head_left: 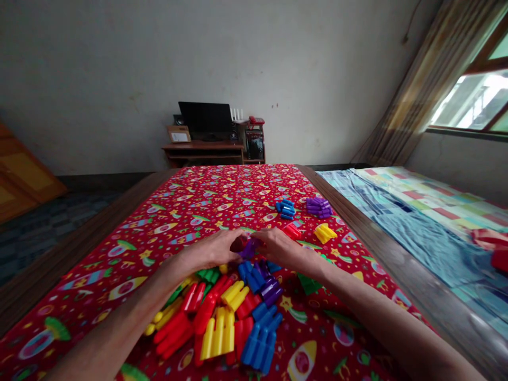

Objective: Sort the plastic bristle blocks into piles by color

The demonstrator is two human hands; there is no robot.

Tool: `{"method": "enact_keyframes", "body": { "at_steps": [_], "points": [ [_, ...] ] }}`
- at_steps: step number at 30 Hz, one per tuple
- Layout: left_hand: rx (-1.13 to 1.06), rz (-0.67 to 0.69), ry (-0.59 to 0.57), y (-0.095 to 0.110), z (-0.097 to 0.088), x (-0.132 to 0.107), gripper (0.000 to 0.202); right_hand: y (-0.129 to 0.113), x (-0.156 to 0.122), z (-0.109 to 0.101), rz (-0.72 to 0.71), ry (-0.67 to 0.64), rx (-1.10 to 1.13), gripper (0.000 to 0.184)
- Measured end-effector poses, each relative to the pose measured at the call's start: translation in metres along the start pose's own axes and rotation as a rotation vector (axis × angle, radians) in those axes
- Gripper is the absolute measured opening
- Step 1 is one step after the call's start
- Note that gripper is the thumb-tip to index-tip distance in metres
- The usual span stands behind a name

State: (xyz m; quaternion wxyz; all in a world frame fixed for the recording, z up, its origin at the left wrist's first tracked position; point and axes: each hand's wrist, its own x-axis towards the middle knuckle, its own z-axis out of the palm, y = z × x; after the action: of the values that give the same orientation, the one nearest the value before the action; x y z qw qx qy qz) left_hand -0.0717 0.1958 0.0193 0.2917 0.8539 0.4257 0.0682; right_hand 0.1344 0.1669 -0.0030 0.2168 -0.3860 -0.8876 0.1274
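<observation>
My left hand [220, 246] and my right hand [275, 243] meet above the far edge of a heap of plastic blocks. Between their fingertips is a purple plastic block [248, 248], partly hidden by the fingers; both hands are closed on it. Just below lie a blue block [250, 275] and a dark purple block [270, 291]. Nearer to me the heap holds yellow blocks [218, 333], red blocks [174, 333] and blue blocks [259, 346], each shaped like joined tubes. A green block [309, 284] lies partly under my right forearm.
Beyond my right hand are sorted groups: blue blocks [286, 209], purple blocks [318, 207], a yellow block [325, 233] and a red block [292, 230]. A red patterned cloth [159, 233] covers the table. A bed [420, 211] stands at right, a monitor [206, 120] on a desk ahead.
</observation>
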Motion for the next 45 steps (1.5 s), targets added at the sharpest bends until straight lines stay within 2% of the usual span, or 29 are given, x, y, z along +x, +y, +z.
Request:
{"method": "enact_keyframes", "body": {
  "at_steps": [2,5,8,11,13,16,20,25,30,33,35,38,40,42,45],
  "points": [
    [0.070,-0.006,-0.048,-0.002,-0.007,-0.004,0.024,-0.004,-0.001,0.000,0.020,-0.009,-0.023,0.012],
    [0.195,-0.026,-0.062,-0.004,-0.011,-0.005,0.015,-0.007,0.000,-0.009,0.015,0.008,0.010,0.008],
    [0.245,-0.023,-0.011,-0.005,-0.011,-0.004,0.014,0.004,0.001,-0.034,0.065,0.142,0.030,0.012],
    [0.245,-0.004,0.118,-0.006,-0.012,-0.002,0.017,0.037,-0.006,-0.067,0.198,0.386,-0.032,0.015],
    [0.232,-0.014,0.204,-0.006,-0.012,-0.001,0.018,0.067,-0.017,-0.086,0.359,0.547,-0.139,0.019],
    [0.191,-0.036,0.255,-0.006,-0.011,0.002,0.020,0.110,-0.035,-0.101,0.583,0.689,-0.289,0.022],
    [0.179,-0.008,0.250,-0.007,-0.009,0.004,0.022,0.143,-0.048,-0.099,0.678,0.679,-0.378,0.028],
    [0.160,0.028,0.236,-0.010,-0.008,0.005,0.023,0.150,-0.049,-0.090,0.715,0.536,-0.353,0.031],
    [0.093,0.031,0.275,-0.011,-0.007,0.006,0.023,0.142,-0.047,-0.099,0.691,0.635,-0.320,0.031],
    [-0.017,0.037,0.324,-0.007,-0.006,0.008,0.024,0.115,-0.036,-0.105,0.581,0.663,-0.261,0.028],
    [-0.083,0.044,0.376,0.000,-0.004,0.007,0.025,0.083,-0.024,-0.100,0.424,0.586,-0.146,0.028],
    [-0.136,0.084,0.440,0.013,-0.001,0.005,0.024,0.030,-0.007,-0.078,0.130,0.283,0.065,0.028],
    [-0.168,0.116,0.468,0.022,0.003,0.004,0.023,0.004,0.001,-0.061,0.006,0.153,0.110,0.022],
    [-0.220,0.136,0.469,0.027,0.006,0.004,0.024,-0.008,0.005,-0.049,-0.026,0.126,0.093,0.018],
    [-0.320,0.156,0.483,0.027,0.008,0.005,0.031,0.004,0.003,-0.054,0.040,0.195,0.025,0.019]
  ]
}}
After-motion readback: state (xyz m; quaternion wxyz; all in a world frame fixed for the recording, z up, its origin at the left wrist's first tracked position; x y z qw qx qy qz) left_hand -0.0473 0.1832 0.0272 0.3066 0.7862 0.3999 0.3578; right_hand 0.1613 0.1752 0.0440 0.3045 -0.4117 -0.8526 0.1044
